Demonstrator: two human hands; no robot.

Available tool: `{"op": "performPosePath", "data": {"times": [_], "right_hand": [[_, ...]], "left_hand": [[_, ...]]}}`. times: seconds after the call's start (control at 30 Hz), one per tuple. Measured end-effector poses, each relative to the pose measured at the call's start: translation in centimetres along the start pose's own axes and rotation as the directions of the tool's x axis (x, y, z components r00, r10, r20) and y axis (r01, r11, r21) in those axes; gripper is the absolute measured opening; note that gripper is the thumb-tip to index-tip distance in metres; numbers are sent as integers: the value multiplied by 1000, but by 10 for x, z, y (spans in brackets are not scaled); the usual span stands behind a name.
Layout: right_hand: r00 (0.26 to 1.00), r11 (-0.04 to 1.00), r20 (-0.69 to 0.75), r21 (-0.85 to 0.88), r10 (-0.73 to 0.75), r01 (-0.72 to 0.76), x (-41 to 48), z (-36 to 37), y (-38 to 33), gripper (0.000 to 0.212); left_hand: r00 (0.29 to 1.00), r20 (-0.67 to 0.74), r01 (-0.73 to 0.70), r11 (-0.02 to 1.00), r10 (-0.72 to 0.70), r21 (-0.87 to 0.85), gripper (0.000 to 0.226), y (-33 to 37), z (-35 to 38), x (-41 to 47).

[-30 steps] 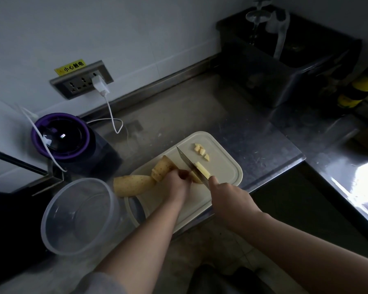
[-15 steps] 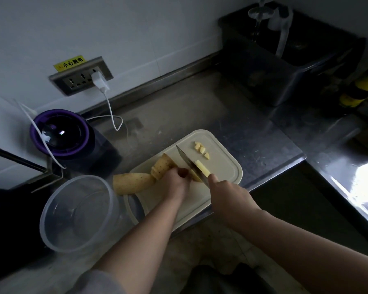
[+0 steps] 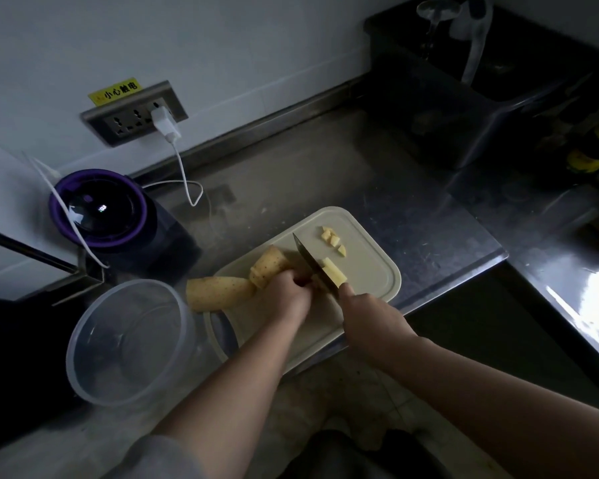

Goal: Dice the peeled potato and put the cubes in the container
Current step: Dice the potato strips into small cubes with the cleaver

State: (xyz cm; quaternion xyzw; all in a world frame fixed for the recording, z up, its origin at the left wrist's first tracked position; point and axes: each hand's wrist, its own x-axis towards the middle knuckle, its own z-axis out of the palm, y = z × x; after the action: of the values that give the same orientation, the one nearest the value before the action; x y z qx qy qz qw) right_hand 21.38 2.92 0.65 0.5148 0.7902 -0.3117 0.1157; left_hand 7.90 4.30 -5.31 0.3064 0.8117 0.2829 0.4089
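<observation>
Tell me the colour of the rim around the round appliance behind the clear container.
The rim is purple, best seen in the head view.

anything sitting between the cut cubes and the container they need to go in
Yes. The cubes lie on the far right part of the cutting board; the container stands off its left end. Between them are the knife, the left hand and the rest of the potato. The container's mouth is uncovered.

One knife [image 3: 311, 261], one board [image 3: 372, 271], one container [image 3: 94, 305] — three loose cubes [image 3: 335, 240].
</observation>
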Motion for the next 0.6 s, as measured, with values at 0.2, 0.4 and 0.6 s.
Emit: {"op": "performPosePath", "data": {"times": [0.2, 0.4, 0.6], "right_hand": [[1000, 999, -20, -46, 12, -13, 0, 8, 0, 57], [998, 998, -47, 61, 34, -31, -9, -3, 3, 45], [993, 985, -107, 167, 50, -32, -13, -35, 10, 37]], "left_hand": [[1000, -13, -13, 1000, 13, 29, 27, 2, -3, -4], [999, 10, -41, 999, 41, 29, 23, 4, -4, -7], [979, 63, -201, 953, 192, 226, 35, 5, -10, -13]]}}
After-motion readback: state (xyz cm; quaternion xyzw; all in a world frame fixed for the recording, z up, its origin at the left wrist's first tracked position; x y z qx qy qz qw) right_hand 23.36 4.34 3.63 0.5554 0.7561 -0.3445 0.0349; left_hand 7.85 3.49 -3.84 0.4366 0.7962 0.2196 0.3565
